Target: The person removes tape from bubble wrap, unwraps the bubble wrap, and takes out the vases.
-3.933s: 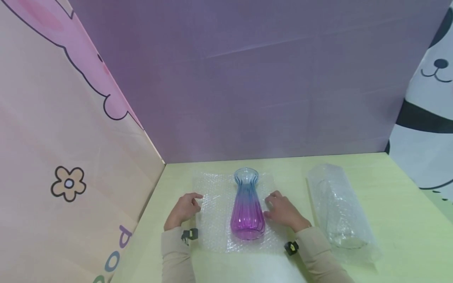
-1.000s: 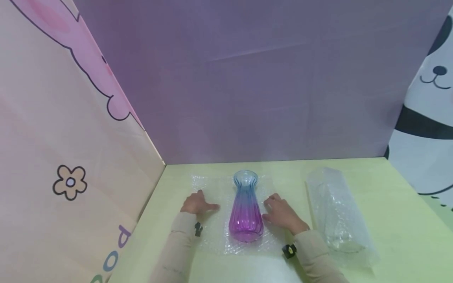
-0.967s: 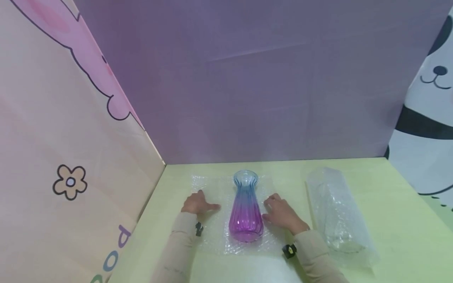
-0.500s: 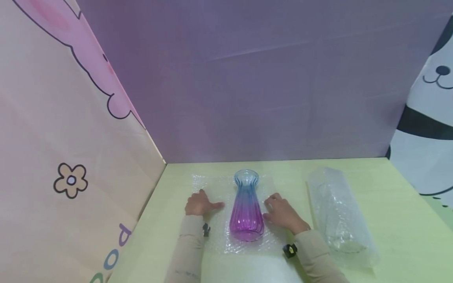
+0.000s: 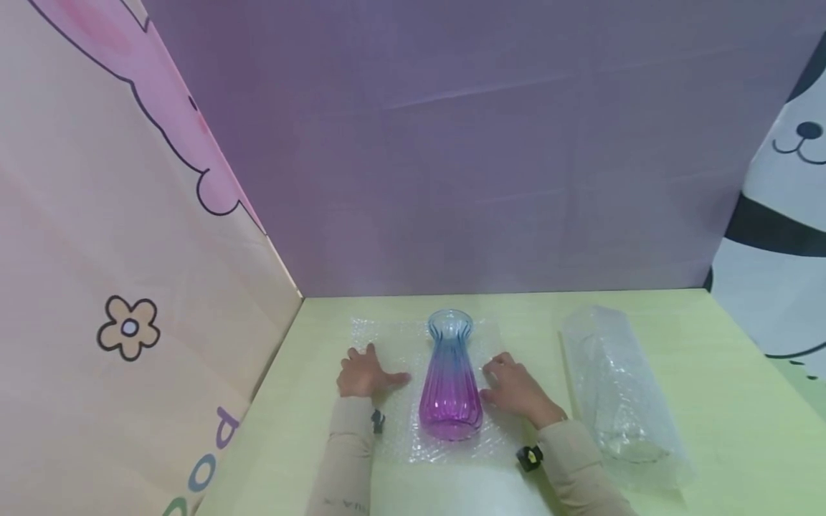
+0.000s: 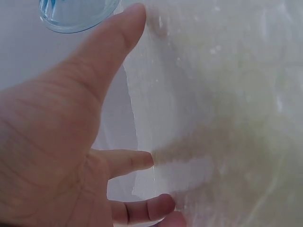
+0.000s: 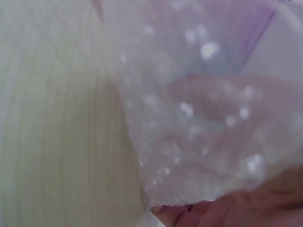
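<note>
A glass vase (image 5: 450, 394), blue at the neck and purple toward its base, lies on a sheet of bubble wrap (image 5: 395, 331), its mouth toward the back. On the sheet's left part rests my left hand (image 5: 363, 374), its thumb stretched toward the vase. The left wrist view shows the thumb and fingers of that hand (image 6: 61, 118) extended over the wrap, with the vase's rim (image 6: 78, 21) near the thumb. To the right of the vase, my right hand (image 5: 516, 389) has bent fingers and holds the wrap's edge. Clear wrap (image 7: 189, 123) partly covers this hand in the right wrist view.
Another glass vessel, wrapped in bubble wrap (image 5: 619, 387), lies at the right on the pale yellow table (image 5: 716, 401). A purple-grey wall (image 5: 439, 158) stands behind the table, and a printed panel (image 5: 129, 236) borders it on the left.
My left hand has moved from the wrap's left edge inward onto the sheet, and its thumb now points toward the vase. My right hand and the vase have hardly moved.
</note>
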Tool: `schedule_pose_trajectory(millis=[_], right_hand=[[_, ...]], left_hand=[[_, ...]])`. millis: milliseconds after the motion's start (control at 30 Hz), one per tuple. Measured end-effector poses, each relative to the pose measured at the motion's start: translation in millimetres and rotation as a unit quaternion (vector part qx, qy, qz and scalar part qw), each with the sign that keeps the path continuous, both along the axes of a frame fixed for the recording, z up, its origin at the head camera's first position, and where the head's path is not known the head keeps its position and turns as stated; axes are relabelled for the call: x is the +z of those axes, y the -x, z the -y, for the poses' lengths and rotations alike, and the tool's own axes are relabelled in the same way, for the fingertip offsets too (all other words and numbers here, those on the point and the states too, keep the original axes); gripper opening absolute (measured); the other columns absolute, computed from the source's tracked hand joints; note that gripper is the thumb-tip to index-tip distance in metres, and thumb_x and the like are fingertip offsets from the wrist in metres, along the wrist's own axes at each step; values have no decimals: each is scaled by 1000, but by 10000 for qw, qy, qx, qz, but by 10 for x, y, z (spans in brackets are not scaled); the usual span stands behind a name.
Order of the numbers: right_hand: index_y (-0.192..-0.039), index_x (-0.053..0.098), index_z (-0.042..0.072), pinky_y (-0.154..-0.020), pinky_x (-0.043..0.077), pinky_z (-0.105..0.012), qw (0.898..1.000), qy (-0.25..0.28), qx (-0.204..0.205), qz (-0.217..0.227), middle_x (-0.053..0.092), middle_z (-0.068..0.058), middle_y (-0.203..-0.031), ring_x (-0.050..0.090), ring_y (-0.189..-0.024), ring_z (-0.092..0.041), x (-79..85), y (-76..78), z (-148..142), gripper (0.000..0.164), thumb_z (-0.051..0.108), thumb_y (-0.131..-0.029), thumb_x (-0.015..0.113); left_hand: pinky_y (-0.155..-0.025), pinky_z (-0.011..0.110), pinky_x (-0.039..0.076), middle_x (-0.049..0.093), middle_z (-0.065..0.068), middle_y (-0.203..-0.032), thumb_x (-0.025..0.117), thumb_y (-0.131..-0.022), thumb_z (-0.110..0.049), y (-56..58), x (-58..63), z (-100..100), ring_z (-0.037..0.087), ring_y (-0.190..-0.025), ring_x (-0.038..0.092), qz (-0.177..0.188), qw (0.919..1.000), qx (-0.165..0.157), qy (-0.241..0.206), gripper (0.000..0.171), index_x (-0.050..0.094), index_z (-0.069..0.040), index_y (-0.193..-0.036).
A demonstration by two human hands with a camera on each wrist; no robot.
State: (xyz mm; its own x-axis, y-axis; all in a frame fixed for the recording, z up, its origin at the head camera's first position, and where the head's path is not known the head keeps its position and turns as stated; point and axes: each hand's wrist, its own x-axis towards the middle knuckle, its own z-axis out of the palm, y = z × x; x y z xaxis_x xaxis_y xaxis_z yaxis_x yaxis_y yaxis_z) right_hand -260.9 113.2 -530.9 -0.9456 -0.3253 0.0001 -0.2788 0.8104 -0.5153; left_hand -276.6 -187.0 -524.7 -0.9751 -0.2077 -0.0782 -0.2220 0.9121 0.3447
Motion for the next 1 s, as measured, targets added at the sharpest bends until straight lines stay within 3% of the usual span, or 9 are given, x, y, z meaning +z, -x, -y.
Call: schedule_pose_trajectory(millis=[333,567,733,1000], right_hand=[[-128,64,-1,-104,49,-63,10000,28,-41,61,54,-26,-137,58,-119,-47,17,-8,10,48,22,-87,77],[-127,65,-1,-105,49,-63,10000,42,-67,62,54,-25,-137,58,-119,-46,18,-12,16,48,22,-87,77],[-127,65,-1,-104,50,-62,10000,57,-52,34,55,-25,-136,59,-117,-45,16,-9,13,49,22,-86,78],[-127,65,-2,-103,52,-61,10000,49,-5,16,56,-25,-134,60,-115,-44,23,-18,11,53,13,-79,81]], left_hand=[[-75,62,58,47,34,-141,82,-67,-72,-39,-30,-31,51,-121,51,-198,9997,-33,147,111,46,-11,-152],[-83,67,56,39,34,-151,80,-70,-71,-17,-94,-38,54,-129,46,-132,9998,-17,123,107,46,-14,-153],[-83,67,54,41,33,-147,79,-73,-69,15,-153,-37,50,-126,46,-105,9998,-70,152,103,45,-14,-154],[-94,72,47,46,33,-140,80,-78,-59,-69,-54,-96,49,-126,45,-308,9993,-211,66,91,51,-8,-148]])
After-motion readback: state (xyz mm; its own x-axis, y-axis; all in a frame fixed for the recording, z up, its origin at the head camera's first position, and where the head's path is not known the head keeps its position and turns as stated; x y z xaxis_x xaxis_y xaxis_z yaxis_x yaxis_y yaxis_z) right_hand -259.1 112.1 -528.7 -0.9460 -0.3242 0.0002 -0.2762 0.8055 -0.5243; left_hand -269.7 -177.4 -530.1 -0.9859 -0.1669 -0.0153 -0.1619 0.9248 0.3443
